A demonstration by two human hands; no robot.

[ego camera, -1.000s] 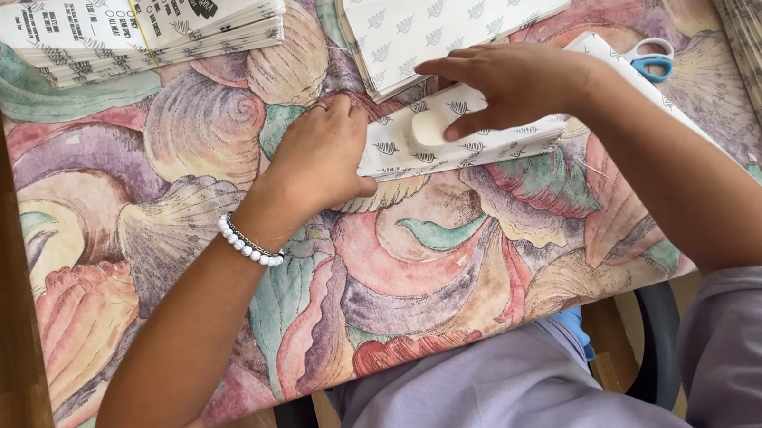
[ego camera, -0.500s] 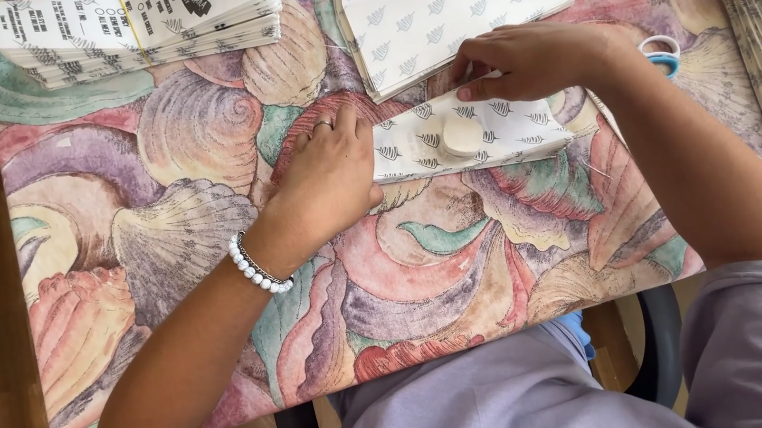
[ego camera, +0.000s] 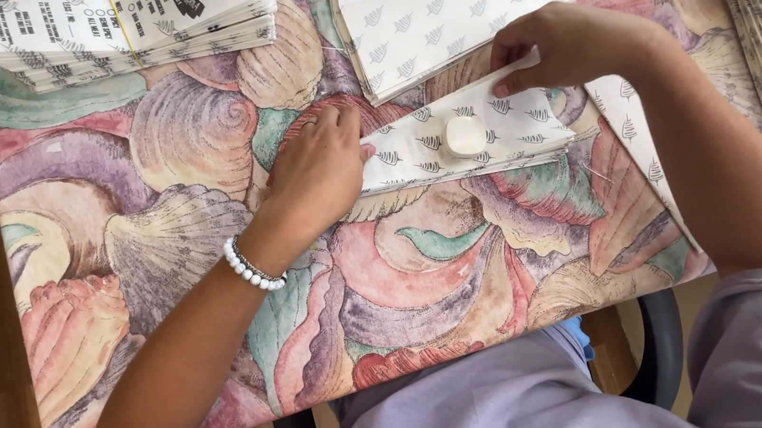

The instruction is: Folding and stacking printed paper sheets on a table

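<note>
Our left hand (ego camera: 318, 168) lies flat, fingers together, pressing the left end of a leaf-printed paper bag (ego camera: 463, 138) on the shell-patterned worktop (ego camera: 210, 224); our right hand (ego camera: 572, 44) pinches its upper right edge between curled fingers; a small white oval block (ego camera: 466, 134) sits on the bag's middle; a stack of like bags (ego camera: 453, 5) lies just beyond.

two hands (ego camera: 323, 168), three paper stacks (ego camera: 449, 10), one bracelet (ego camera: 251, 269)

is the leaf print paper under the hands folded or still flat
Folded. The leaf-print paper is a narrow doubled strip; the right hand pinches its upper edge, the left hand presses its left end.
</note>
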